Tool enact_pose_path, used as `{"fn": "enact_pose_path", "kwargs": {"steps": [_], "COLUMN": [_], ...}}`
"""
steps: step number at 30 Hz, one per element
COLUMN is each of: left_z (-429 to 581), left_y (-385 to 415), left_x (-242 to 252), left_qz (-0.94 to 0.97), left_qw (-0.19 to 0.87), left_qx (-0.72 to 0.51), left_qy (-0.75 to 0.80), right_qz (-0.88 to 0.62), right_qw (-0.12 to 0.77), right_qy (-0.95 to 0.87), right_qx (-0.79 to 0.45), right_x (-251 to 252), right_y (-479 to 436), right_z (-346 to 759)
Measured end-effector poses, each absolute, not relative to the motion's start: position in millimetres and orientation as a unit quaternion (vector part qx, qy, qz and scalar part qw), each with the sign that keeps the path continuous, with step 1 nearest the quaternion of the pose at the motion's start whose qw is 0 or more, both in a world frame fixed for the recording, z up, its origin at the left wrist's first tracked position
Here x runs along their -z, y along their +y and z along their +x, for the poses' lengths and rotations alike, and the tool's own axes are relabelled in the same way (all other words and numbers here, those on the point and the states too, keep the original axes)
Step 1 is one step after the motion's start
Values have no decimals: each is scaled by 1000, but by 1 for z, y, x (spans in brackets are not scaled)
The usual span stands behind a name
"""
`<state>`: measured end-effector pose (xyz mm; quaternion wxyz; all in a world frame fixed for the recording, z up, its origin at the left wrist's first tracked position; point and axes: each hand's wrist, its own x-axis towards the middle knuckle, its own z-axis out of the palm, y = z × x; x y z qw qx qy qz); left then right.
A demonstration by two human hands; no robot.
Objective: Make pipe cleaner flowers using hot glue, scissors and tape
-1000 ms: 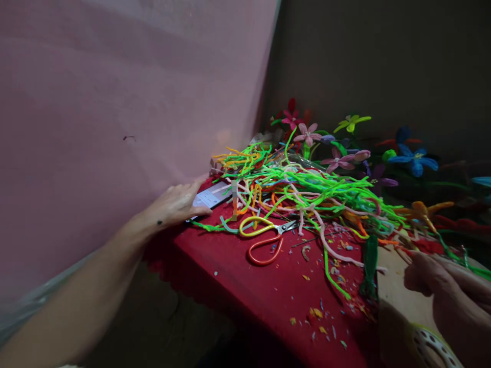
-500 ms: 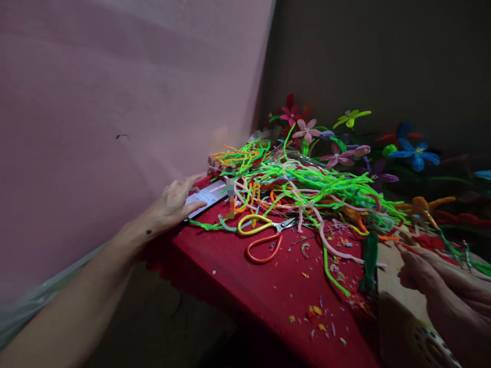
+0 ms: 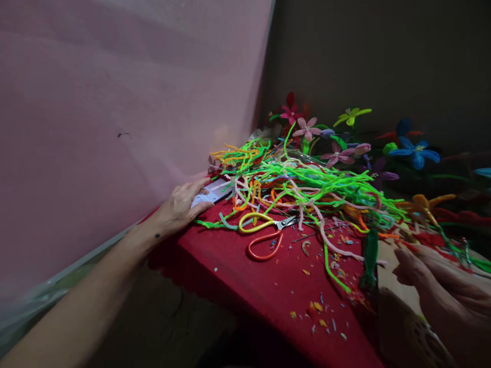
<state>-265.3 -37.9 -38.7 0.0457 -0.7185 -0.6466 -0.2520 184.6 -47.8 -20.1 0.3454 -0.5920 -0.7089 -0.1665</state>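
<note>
At the table's left end my left hand [image 3: 184, 202] grips a phone [image 3: 215, 193], thumb along the near edge and fingers on the far one. The phone's lit screen faces up, and its far end meets a tangle of pipe cleaners [image 3: 330, 179], mostly green with pink and orange. On the right, my right hand [image 3: 441, 286] is closed, thumb against fingers; what it pinches, if anything, I cannot make out. A red pipe cleaner [image 3: 409, 246] lies by its fingertips. Scissors [image 3: 264, 232] with yellow and red handles rest partly open between the hands.
Pipe-cleaner flowers [image 3: 307, 130] stand behind the heap, with a blue flower [image 3: 416, 152] farther right. Coloured scraps [image 3: 316, 306] litter the red tablecloth [image 3: 238, 276]. A dark green bundle [image 3: 370, 258] lies near my right hand. A pink wall [image 3: 115, 102] borders the left side.
My left hand and the phone have shifted slightly to the right, toward the pipe cleaners. My right hand has moved slightly left and stays closed.
</note>
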Motion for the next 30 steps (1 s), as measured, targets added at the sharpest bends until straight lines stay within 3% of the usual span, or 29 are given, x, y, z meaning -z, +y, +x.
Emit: {"fn": "enact_pose_path", "kwargs": {"steps": [5, 8, 14, 23, 27, 30], "left_z": [-264, -260, -248, -234, -239, -249], "left_y": [-50, -56, -53, -55, -51, -50], "left_x": [29, 22, 25, 35, 39, 42], "left_qz": [-619, -595, -585, -631, -635, -589], "left_qw": [164, 150, 101, 77, 94, 115], "left_qx": [329, 356, 378, 392, 397, 397], "left_qy": [-694, -705, -711, -665, -656, -695], "right_qz": [-573, -535, -539, -540, -545, -518], "right_qw": [320, 298, 363, 365, 388, 358], "right_qy": [-733, -775, -753, -758, -737, -740], "right_qx": [179, 155, 102, 20, -95, -236], "right_x": [12, 9, 15, 23, 15, -4], "right_y": [-46, -45, -51, -47, -54, -66], "right_z": [184, 186, 178, 184, 174, 151]}}
